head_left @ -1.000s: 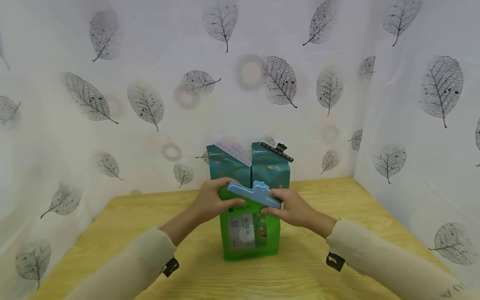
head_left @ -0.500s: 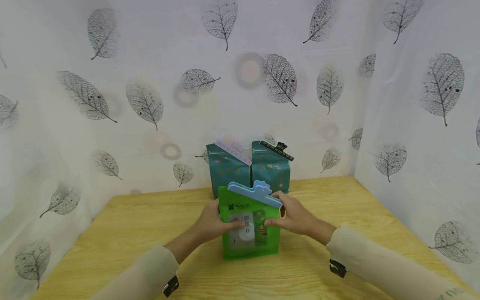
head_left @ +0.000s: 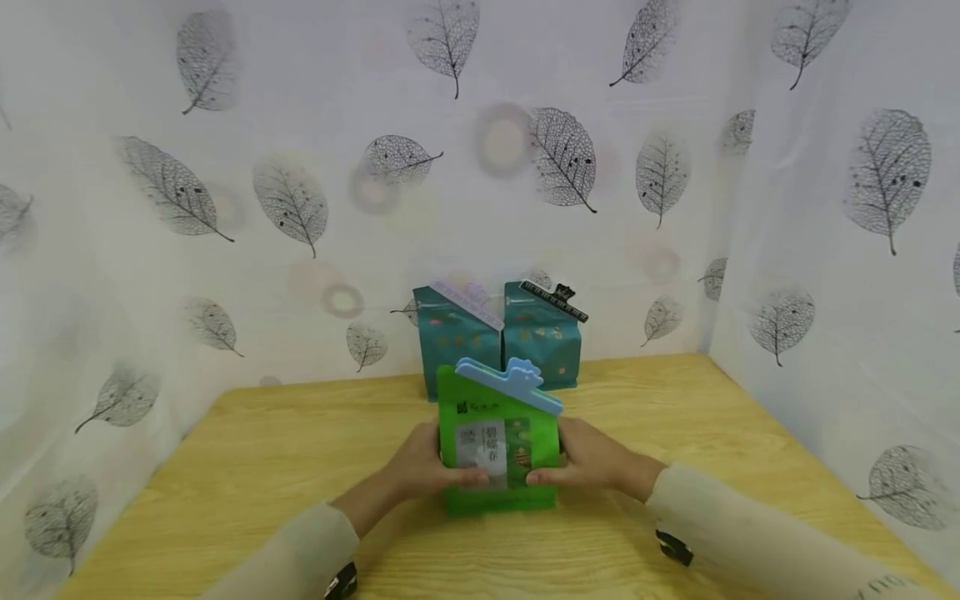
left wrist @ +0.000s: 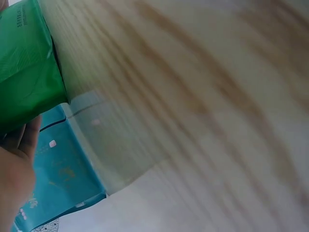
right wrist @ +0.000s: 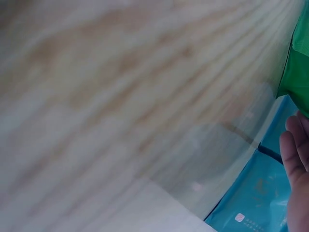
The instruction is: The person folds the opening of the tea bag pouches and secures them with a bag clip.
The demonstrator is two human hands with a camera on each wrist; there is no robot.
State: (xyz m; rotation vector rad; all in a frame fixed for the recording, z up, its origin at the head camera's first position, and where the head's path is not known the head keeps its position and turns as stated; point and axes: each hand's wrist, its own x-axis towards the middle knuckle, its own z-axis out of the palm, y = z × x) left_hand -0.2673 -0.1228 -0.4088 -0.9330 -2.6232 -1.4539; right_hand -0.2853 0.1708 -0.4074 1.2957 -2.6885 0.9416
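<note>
A bright green tea bag (head_left: 468, 396) stands upright on the table, its label facing me. Across its slanted top edge runs a light blue bag clip (head_left: 517, 383). My left hand (head_left: 420, 462) grips the bag's left side, its thumb lying over the front. On the opposite side my right hand (head_left: 596, 457) holds it likewise, thumb against the label's lower right. Most of the fingers are hidden behind the bag in the head view. In the left wrist view, fingertips of my left hand (left wrist: 17, 169) meet the bag's back; my right hand (right wrist: 299, 179) shows partly in its own wrist view.
Two teal bags stand side by side behind the green one. The left bag (head_left: 459, 342) wears a lilac clip (head_left: 468, 307), the right bag (head_left: 542, 346) a black clip (head_left: 553, 302). A leaf-print curtain (head_left: 300, 125) surrounds the wooden table (head_left: 300, 450).
Both hands have left the blue clip and the bag's top and slid down its sides, to a grip at its lower half. The teal bags have stayed put.
</note>
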